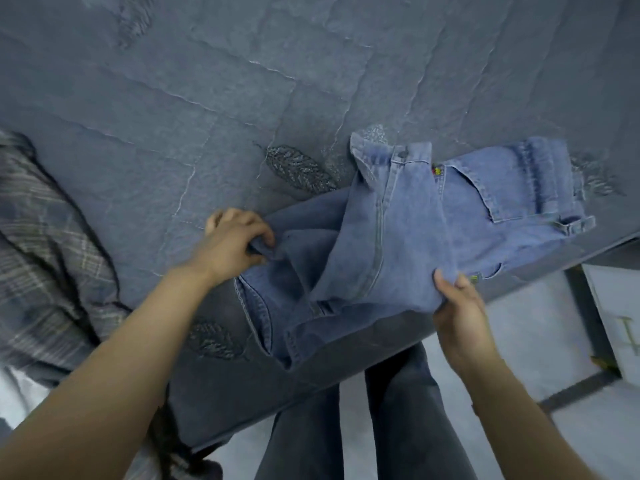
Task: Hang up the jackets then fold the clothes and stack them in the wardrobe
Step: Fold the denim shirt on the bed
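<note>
Blue jeans (415,237) lie partly folded on the bed (207,98), at its near edge toward the right corner, waistband away from the person. Left hand (232,244): fingers curled, pinching a fold of denim at the jeans' left side. Right hand (457,306): thumb on top, fingers under, gripping the jeans' near right edge just past the bed edge. Grey plaid garment (45,265) bunched at the bed's left edge, apart from the jeans.
</note>
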`<act>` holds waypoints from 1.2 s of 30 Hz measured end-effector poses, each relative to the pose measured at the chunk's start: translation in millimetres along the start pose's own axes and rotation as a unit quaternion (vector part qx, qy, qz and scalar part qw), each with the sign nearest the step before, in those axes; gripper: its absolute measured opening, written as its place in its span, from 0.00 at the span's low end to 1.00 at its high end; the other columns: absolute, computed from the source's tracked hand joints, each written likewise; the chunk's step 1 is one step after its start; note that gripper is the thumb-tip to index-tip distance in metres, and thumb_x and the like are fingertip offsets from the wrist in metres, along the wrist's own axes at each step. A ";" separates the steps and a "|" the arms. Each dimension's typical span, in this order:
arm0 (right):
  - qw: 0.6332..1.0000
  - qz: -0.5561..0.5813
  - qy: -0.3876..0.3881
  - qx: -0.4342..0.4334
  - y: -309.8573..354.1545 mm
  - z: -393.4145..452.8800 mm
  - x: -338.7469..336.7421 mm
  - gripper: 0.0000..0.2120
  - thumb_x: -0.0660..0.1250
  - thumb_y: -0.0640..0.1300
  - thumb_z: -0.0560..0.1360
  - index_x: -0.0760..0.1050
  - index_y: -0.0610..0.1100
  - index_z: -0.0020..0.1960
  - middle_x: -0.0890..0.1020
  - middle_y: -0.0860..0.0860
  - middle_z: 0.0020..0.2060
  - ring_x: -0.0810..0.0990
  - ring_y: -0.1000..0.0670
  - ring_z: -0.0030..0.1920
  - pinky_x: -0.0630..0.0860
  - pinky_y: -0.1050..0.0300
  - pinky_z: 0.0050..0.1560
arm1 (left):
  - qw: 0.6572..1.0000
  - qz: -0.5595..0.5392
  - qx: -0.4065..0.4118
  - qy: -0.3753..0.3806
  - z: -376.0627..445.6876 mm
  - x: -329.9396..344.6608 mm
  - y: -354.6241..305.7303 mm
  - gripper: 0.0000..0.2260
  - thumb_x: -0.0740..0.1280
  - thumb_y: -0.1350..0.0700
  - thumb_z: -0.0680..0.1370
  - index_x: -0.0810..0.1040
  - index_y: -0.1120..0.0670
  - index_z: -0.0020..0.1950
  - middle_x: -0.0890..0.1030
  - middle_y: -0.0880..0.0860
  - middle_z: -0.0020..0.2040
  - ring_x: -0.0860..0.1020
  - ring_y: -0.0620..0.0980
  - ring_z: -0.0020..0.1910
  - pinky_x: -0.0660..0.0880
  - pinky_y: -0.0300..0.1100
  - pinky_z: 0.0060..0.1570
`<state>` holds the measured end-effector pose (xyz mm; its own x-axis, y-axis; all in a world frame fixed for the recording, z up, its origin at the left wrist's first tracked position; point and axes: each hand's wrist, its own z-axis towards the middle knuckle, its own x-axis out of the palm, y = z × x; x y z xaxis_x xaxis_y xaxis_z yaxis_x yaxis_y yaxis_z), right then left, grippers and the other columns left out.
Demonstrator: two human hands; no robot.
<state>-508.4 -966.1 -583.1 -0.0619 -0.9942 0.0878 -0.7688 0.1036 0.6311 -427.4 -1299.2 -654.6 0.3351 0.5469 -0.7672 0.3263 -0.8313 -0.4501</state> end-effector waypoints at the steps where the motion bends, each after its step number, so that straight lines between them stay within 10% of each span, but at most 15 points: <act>1: 0.999 -0.030 -0.007 0.045 -12.6 -2.3 -9.6 0.16 0.60 0.37 0.81 0.73 0.37 0.67 0.81 0.45 0.61 0.80 0.48 0.61 0.78 0.56 0.58 | 0.999 0.033 -0.001 0.011 -2.6 2.6 -2.1 0.18 0.79 0.51 0.66 0.80 0.46 0.53 0.76 0.46 0.56 0.68 0.53 0.63 0.52 0.49 0.66; 6: 0.978 -0.147 -0.148 -0.015 -31.1 19.0 -18.5 0.10 0.65 0.36 0.79 0.76 0.40 0.60 0.80 0.48 0.49 0.77 0.50 0.52 0.71 0.54 0.60 | 0.994 0.077 0.074 -0.011 -5.8 16.2 -16.4 0.37 0.78 0.52 0.64 0.70 0.49 0.73 0.71 0.53 0.68 0.66 0.56 0.69 0.51 0.57 0.70; 14: 0.930 -0.326 -0.151 -0.073 1.9 116.0 24.9 0.32 0.74 0.56 0.71 0.67 0.41 0.67 0.70 0.48 0.55 0.71 0.51 0.55 0.69 0.56 0.62 | 0.985 0.029 0.165 0.028 -7.1 31.1 -17.7 0.25 0.72 0.68 0.68 0.82 0.52 0.62 0.74 0.52 0.70 0.69 0.54 0.72 0.54 0.53 0.72; 19: 0.929 -0.339 -0.146 -0.037 8.2 129.5 24.4 0.19 0.74 0.54 0.72 0.66 0.46 0.37 0.73 0.49 0.35 0.73 0.48 0.40 0.72 0.56 0.42 | 0.969 0.121 0.173 0.127 -3.8 34.5 -6.9 0.24 0.67 0.57 0.77 0.70 0.44 0.73 0.54 0.42 0.77 0.53 0.45 0.78 0.42 0.46 0.75; 24: 0.927 -0.344 -0.108 -0.103 30.4 92.5 3.1 0.21 0.72 0.52 0.74 0.66 0.47 0.30 0.70 0.52 0.27 0.69 0.57 0.27 0.68 0.63 0.31 | 0.965 0.108 0.133 0.198 -10.8 34.6 -11.9 0.41 0.68 0.37 0.73 0.44 0.36 0.77 0.42 0.40 0.76 0.40 0.46 0.78 0.34 0.53 0.74; 29: 0.998 0.051 0.016 -0.034 61.9 44.2 -20.9 0.07 0.60 0.44 0.81 0.76 0.44 0.51 0.82 0.48 0.48 0.80 0.52 0.52 0.75 0.57 0.59 | 0.961 0.096 0.093 0.242 -18.8 33.2 -24.7 0.42 0.68 0.33 0.70 0.42 0.32 0.73 0.42 0.44 0.80 0.36 0.55 0.78 0.31 0.62 0.72; 36: 0.936 0.335 0.043 -0.100 121.1 55.6 -74.4 0.24 0.59 0.40 0.78 0.67 0.41 0.73 0.77 0.43 0.66 0.74 0.44 0.68 0.69 0.47 0.69 | 0.970 0.032 0.030 0.238 -8.3 33.2 -31.0 0.34 0.64 0.30 0.70 0.71 0.44 0.72 0.49 0.39 0.79 0.40 0.47 0.78 0.29 0.58 0.71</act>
<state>-632.3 -881.1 -556.1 -0.4296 -0.6985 0.5724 -0.4396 0.7154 0.5431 -419.0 -1254.4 -662.3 0.7283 0.4655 -0.5030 0.2439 -0.8619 -0.4445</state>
